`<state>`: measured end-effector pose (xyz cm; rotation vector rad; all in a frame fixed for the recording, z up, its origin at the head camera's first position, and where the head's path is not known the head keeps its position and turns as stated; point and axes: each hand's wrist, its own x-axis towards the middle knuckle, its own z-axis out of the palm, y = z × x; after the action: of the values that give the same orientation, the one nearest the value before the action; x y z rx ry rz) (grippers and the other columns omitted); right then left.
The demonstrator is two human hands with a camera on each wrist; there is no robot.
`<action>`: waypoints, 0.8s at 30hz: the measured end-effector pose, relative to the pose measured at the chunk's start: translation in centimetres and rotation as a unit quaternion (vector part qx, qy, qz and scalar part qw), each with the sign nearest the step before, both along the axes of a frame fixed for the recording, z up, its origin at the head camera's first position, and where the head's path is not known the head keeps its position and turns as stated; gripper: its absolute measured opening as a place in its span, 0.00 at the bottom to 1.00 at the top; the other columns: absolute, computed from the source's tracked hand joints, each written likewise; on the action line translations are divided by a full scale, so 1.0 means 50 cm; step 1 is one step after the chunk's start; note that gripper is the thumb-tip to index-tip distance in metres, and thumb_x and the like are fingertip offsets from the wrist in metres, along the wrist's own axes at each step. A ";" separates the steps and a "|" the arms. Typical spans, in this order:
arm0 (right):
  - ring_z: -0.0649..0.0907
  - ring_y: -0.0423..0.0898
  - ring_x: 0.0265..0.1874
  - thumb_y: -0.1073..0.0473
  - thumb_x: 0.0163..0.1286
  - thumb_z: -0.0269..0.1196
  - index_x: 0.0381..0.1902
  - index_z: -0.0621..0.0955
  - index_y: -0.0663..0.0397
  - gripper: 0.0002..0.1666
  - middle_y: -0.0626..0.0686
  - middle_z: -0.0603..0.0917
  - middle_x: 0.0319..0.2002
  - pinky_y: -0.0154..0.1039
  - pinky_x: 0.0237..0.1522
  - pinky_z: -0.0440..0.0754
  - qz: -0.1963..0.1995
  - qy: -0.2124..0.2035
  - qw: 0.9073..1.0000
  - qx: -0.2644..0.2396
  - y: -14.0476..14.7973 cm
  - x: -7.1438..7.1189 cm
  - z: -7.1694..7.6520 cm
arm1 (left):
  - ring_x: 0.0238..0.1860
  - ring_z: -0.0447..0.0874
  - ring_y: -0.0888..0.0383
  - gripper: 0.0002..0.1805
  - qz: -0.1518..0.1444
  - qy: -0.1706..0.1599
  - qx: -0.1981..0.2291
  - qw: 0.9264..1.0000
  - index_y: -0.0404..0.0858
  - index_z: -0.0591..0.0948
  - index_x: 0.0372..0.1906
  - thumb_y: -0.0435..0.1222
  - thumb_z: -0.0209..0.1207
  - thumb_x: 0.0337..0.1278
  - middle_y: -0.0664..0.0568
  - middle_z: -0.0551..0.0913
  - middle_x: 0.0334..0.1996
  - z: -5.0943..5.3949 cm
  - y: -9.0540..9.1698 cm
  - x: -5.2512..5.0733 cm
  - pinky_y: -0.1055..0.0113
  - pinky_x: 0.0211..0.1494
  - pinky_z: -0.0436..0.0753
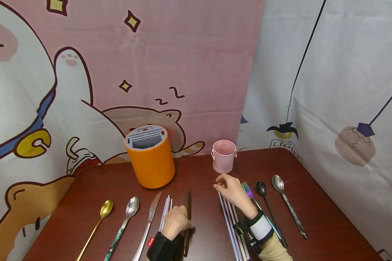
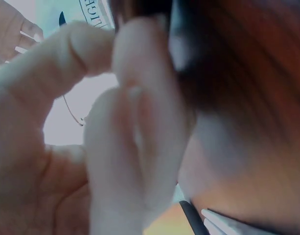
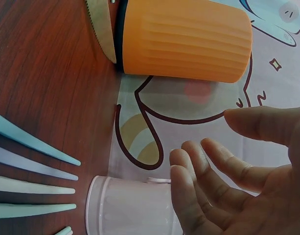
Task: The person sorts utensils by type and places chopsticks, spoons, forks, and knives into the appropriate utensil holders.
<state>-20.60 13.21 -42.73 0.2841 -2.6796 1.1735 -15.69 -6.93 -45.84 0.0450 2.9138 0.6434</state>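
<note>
My left hand (image 1: pixel 177 221) grips a dark bronze table knife (image 1: pixel 188 206) near the front middle of the table; its serrated blade (image 3: pixel 102 29) shows in the right wrist view. Finger and thumb tips meet in the left wrist view, where the hand (image 2: pixel 135 127) is blurred. Pale chopsticks (image 1: pixel 166 212) lie just left of that hand. My right hand (image 1: pixel 232 190), fingers loosely bent and holding nothing, hovers over several coloured chopsticks (image 1: pixel 227 217), in front of a small pink bucket (image 1: pixel 223 159). A rainbow fork (image 1: pixel 247 189) lies beside the right wrist.
An orange ribbed utensil holder (image 1: pixel 153 163) with a slotted grey top stands at the back. To the left lie a gold spoon (image 1: pixel 106 208), a green-handled spoon (image 1: pixel 132 207) and a silver knife (image 1: pixel 154 206). A black spoon (image 1: pixel 261 189) and a silver spoon (image 1: pixel 278 184) lie right.
</note>
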 end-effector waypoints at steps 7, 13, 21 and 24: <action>0.81 0.40 0.27 0.63 0.58 0.66 0.35 0.81 0.59 0.07 0.53 0.86 0.29 0.30 0.29 0.76 0.023 -0.015 0.999 -0.030 0.002 -0.001 -0.002 | 0.18 0.77 0.53 0.16 -0.002 0.046 0.011 0.999 0.38 0.77 0.13 0.39 0.73 0.38 0.49 0.79 0.14 -0.002 -0.002 -0.011 0.62 0.21 0.73; 0.82 0.41 0.28 0.62 0.59 0.66 0.36 0.82 0.59 0.07 0.55 0.87 0.31 0.30 0.29 0.76 0.026 -0.035 0.998 -0.049 0.001 -0.004 -0.001 | 0.12 0.74 0.59 0.18 -0.043 0.097 0.052 0.993 0.40 0.75 0.08 0.35 0.71 0.40 0.52 0.77 0.07 0.010 -0.015 -0.014 0.70 0.17 0.63; 0.84 0.44 0.32 0.58 0.63 0.64 0.41 0.81 0.60 0.12 0.57 0.86 0.36 0.31 0.31 0.78 0.049 -0.074 0.991 -0.100 -0.006 -0.002 0.003 | 0.12 0.73 0.67 0.09 -0.092 0.113 0.100 0.984 0.41 0.80 0.19 0.36 0.68 0.47 0.57 0.79 0.08 0.031 -0.026 -0.018 0.72 0.18 0.66; 0.85 0.48 0.35 0.57 0.65 0.63 0.45 0.79 0.63 0.16 0.60 0.85 0.39 0.36 0.35 0.83 0.078 -0.092 0.983 -0.140 -0.008 0.001 0.004 | 0.15 0.73 0.68 0.07 -0.105 0.127 0.109 0.980 0.42 0.81 0.23 0.36 0.67 0.48 0.59 0.80 0.11 0.041 -0.027 -0.019 0.74 0.22 0.67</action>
<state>-20.57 12.80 -42.52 0.3602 -2.6343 1.6790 -16.63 -8.28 -43.79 0.4892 2.9996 0.9806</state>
